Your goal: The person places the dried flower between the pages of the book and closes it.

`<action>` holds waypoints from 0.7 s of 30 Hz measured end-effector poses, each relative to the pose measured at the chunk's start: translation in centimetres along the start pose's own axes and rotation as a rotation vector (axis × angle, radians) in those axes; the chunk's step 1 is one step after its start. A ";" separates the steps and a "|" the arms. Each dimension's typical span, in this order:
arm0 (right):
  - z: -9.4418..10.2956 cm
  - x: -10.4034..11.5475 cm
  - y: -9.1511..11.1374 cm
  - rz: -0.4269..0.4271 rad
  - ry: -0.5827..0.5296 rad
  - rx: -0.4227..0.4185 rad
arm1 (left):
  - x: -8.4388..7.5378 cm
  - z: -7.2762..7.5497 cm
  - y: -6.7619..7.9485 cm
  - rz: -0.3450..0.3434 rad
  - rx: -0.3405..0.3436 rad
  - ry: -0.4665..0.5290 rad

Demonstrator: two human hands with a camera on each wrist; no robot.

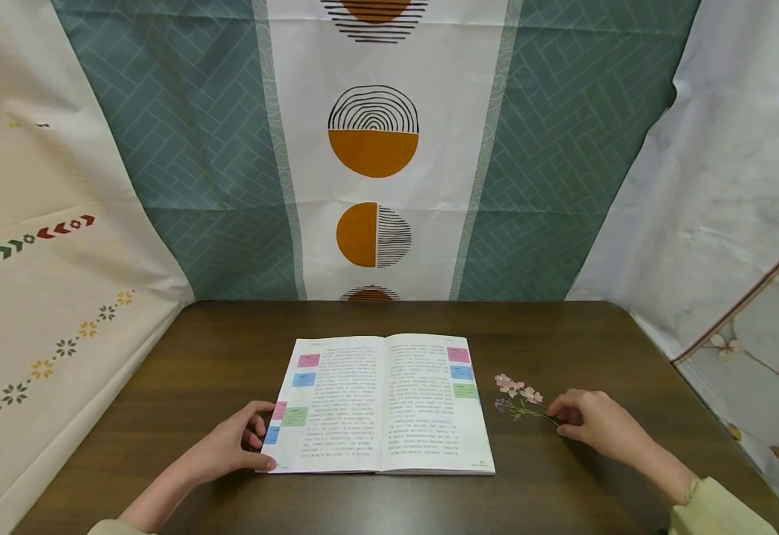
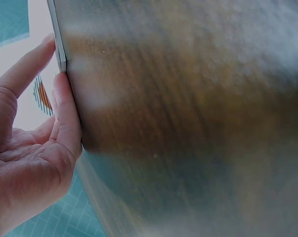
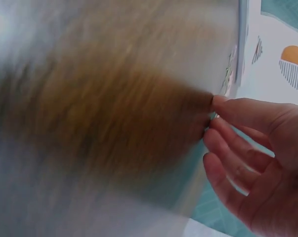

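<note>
An open book (image 1: 349, 416) lies flat on the table, with printed text and colored sticky notes along both outer margins. At its lower left corner, my left hand (image 1: 232, 444) holds the edge, thumb on the page and fingers curled beside it. The left wrist view shows this hand (image 2: 35, 143) against the book's thin edge (image 2: 60, 47). To the right of the book lies a sprig of small pink and purple flowers (image 1: 519, 391). My right hand (image 1: 599, 425) pinches its stem end between thumb and forefinger. In the right wrist view, the fingers hide most of the stem.
The dark wooden table (image 1: 229, 349) has rounded far corners. Behind it hangs a teal and white curtain (image 1: 389, 171) with orange circles. Patterned cloths hang on the left (image 1: 48, 312) and the right (image 1: 730, 223).
</note>
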State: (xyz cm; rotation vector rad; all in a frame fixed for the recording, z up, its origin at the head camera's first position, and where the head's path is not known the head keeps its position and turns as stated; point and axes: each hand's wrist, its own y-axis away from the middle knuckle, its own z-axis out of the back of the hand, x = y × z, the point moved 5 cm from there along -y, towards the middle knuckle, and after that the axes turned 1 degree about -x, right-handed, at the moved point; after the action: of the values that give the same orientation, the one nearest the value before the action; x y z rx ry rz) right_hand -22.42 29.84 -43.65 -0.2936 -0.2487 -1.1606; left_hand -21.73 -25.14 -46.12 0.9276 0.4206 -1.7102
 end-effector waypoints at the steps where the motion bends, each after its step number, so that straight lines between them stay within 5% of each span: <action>1: 0.0 -0.1 0.0 0.012 0.002 -0.002 | 0.0 0.0 0.0 0.004 0.000 0.000; 8: 0.1 -0.3 -0.3 0.049 0.012 -0.037 | 0.0 0.0 0.1 0.011 0.002 -0.001; 21: 0.1 -0.6 -0.6 -0.019 0.067 -0.045 | 0.0 0.0 0.1 -0.004 -0.005 -0.003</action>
State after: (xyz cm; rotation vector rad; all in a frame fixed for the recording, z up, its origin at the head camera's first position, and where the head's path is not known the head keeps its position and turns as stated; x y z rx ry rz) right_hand -23.24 30.17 -43.73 -0.2926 -0.1672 -1.1936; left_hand -21.66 -25.20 -46.14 0.9209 0.4243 -1.7138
